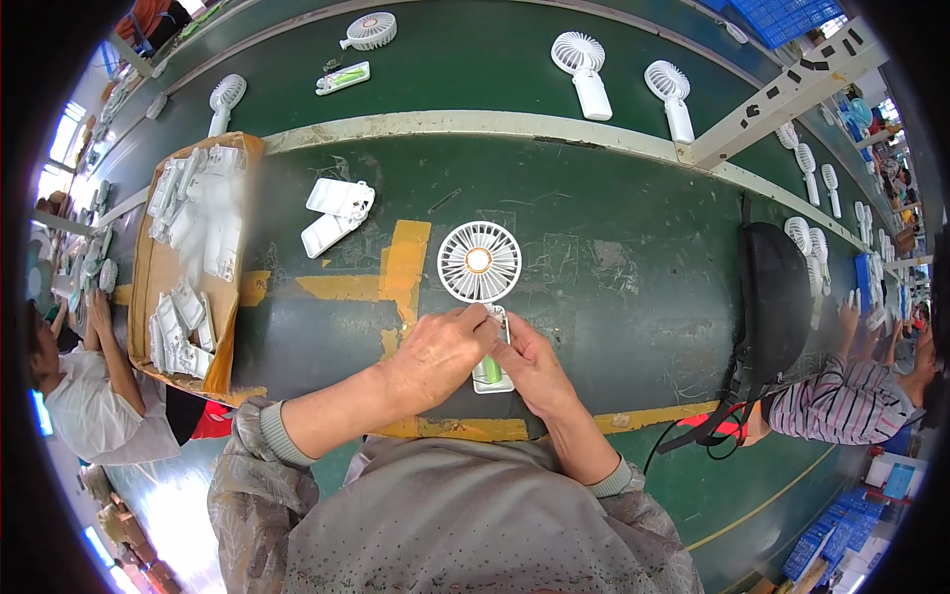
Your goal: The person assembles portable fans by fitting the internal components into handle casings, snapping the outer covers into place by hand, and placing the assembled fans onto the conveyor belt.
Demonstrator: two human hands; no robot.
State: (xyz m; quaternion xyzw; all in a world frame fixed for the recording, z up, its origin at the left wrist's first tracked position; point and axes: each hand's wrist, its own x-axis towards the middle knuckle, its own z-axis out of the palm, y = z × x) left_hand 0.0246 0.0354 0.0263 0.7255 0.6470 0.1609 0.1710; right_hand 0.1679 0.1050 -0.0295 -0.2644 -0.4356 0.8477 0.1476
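Observation:
A white handheld fan (479, 261) lies before me with its round grille away from me. Its handle (492, 387) is open on the upper side and shows a green battery (488, 370) inside. My left hand (440, 353) is closed in a pinch over the upper part of the handle, just below the grille. What its fingertips grip is hidden. My right hand (539, 370) is closed around the handle's right side, its thumb reaching across the open part. Beyond my left hand lie loose white handle shells (337, 214).
A cardboard box (243, 287) with several white plastic parts stands at left. A black bag (777, 297) lies at right. Past the pale rail (426, 125), a belt carries several fans (584, 74) and an open handle (343, 78). Other people sit at both sides.

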